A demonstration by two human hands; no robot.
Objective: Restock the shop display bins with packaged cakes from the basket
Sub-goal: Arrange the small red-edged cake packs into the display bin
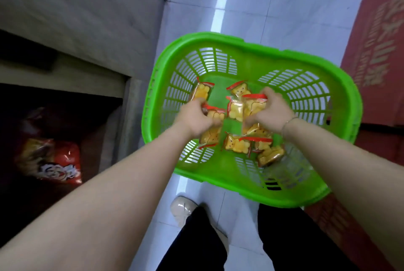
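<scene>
We see the right hand (pixel 272 111) down in the basket (pixel 323 69), its fingers curled round a clear cake pack (pixel 253 104) with a red top strip; a thin bracelet (pixel 288 122) circles that wrist. The left hand (pixel 195 117) reaches in beside it, fingers curled onto packs (pixel 213 131) near the basket's left wall; we judge it to be gripping them, though blur hides the fingertips. Between the two hands lies another pack (pixel 235 111), and one sits just above it (pixel 239 89). A single pack (pixel 201 92) leans against the left wall above the left hand. Nearer to us, three or so more packs (pixel 236 144) lie on the basket floor, one (pixel 271 155) close to the near wall. Each holds a yellow bear-shaped cake. The green basket stands on the pale tiled floor (pixel 251 8), tilted in our view. To the left we see a grey shelf unit (pixel 76 19) with a dark bin holding red snack bags (pixel 54 161). On the right stand red cartons (pixel 382 52). Below are black trouser legs (pixel 196 249) and a pale shoe (pixel 182 209).
</scene>
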